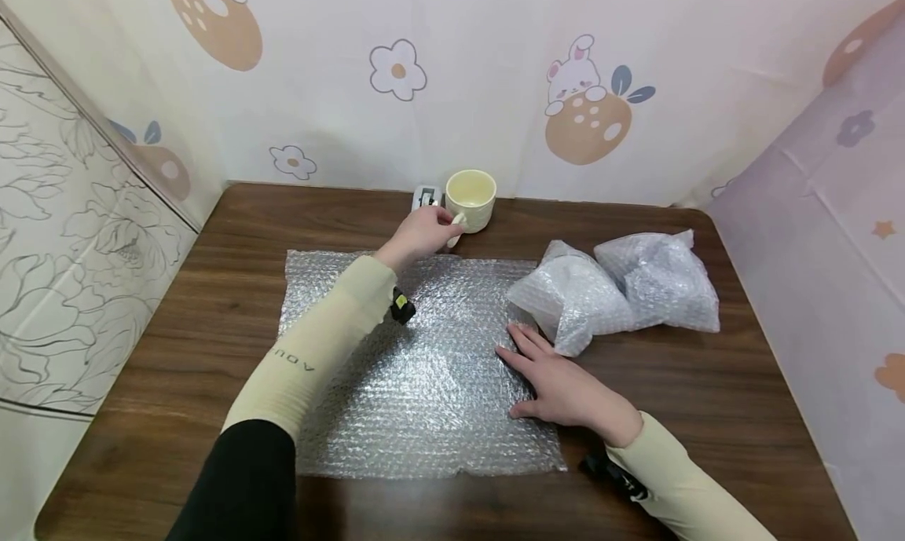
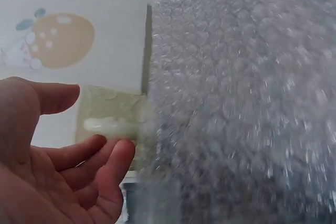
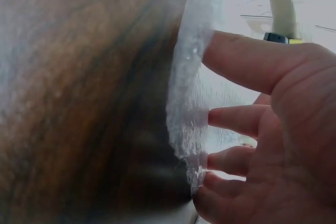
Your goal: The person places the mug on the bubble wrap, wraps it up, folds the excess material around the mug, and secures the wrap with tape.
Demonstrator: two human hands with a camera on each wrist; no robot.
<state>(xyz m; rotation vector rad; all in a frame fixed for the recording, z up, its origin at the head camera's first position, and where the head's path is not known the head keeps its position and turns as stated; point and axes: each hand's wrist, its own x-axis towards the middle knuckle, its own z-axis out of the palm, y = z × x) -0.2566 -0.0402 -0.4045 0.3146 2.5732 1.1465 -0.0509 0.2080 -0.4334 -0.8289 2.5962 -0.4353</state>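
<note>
A cream mug (image 1: 471, 199) stands upright near the table's back edge, its handle turned toward the front left. Beside that handle is my left hand (image 1: 423, 233). In the left wrist view the handle (image 2: 113, 127) lies between thumb and fingers, with a gap between the thumb (image 2: 59, 98) and the handle; whether the fingertips touch it, I cannot tell. A sheet of bubble wrap (image 1: 431, 368) lies flat across the table's middle. My right hand (image 1: 566, 384) rests on the sheet's right edge with its fingers spread.
Two bubble-wrapped bundles (image 1: 668, 282) lie on the right of the wooden table (image 1: 707, 415), partly over the sheet's upper right corner. A small white and grey object (image 1: 426, 198) sits just left of the mug. A patterned curtain (image 1: 481, 85) hangs right behind the table.
</note>
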